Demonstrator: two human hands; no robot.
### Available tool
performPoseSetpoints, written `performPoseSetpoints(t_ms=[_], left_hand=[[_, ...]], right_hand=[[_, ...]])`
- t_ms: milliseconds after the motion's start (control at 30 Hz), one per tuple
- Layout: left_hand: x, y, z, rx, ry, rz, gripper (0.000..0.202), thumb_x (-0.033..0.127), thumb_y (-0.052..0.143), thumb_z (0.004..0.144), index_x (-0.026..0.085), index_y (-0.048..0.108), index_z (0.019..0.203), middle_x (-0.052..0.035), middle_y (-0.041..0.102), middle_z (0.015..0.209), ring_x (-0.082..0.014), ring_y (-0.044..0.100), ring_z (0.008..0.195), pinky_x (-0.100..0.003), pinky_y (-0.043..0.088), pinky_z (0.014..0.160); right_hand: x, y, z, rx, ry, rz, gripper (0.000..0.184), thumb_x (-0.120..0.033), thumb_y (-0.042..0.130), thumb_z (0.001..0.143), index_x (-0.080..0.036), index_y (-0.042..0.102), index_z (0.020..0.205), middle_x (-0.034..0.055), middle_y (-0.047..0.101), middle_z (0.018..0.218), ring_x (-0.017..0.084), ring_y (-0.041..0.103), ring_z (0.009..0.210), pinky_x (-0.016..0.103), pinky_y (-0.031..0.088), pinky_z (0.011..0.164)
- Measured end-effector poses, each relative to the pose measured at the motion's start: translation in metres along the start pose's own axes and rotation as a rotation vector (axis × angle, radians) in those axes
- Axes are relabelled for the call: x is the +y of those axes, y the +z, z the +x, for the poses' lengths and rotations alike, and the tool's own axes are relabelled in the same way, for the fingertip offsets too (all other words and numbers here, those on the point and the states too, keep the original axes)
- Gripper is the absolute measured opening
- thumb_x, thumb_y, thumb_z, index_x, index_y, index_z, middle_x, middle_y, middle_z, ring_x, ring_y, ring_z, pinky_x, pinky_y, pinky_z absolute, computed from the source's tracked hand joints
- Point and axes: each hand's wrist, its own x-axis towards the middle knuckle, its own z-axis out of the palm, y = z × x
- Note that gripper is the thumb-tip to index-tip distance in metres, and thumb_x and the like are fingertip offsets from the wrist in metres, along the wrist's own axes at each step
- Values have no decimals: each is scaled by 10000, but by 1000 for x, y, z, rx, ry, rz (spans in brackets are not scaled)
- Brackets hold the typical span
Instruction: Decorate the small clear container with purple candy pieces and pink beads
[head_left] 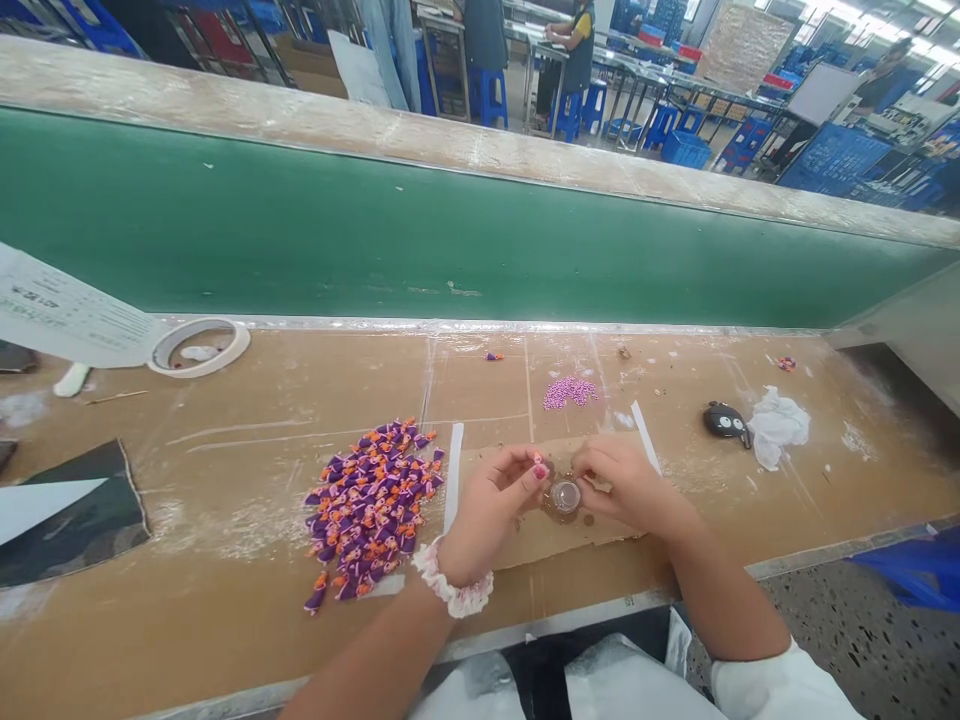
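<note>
Both hands meet over a small round clear pot (565,496) that sits on a flat brown cardboard sheet (540,540) on the tan desk (225,600), probably so spills stay off the surface. The left hand (491,505) has its fingers curled nearly closed, pinching a tiny pink piece (538,470) just beside the pot. The right hand (626,485) is also curled; what it grips is hidden. A heap of purple-and-orange small pieces (371,505) lies near the left wrist, within reach.
</note>
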Motion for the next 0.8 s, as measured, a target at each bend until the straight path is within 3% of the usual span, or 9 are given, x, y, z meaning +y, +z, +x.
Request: performPoseSetpoints(t_ms=[100,267,800], left_hand=[[-6,1,2,-58,-114,-91,284,327,734,633,226,587,855,95,582,619,65,580,505,-21,547,472],[-9,8,-1,-117,-212,-124,216,335,705,635,201,548,699,87,575,580,45,572,483,-39,539,443],[-16,3,1,-149,-240,-150,255,325,748,621,184,538,651,91,554,548,38,562,473,-42,522,425]], right_hand=[[-9,1,4,206,31,166,139,1,516,731,-91,452,814,20,475,754,22,407,756,142,346,678],[-22,10,4,420,-93,12,237,22,543,690,-98,436,864,43,496,761,70,438,787,199,372,688],[-23,15,1,331,-159,-74,254,-20,575,695,-100,419,879,49,477,739,72,371,745,199,311,660]])
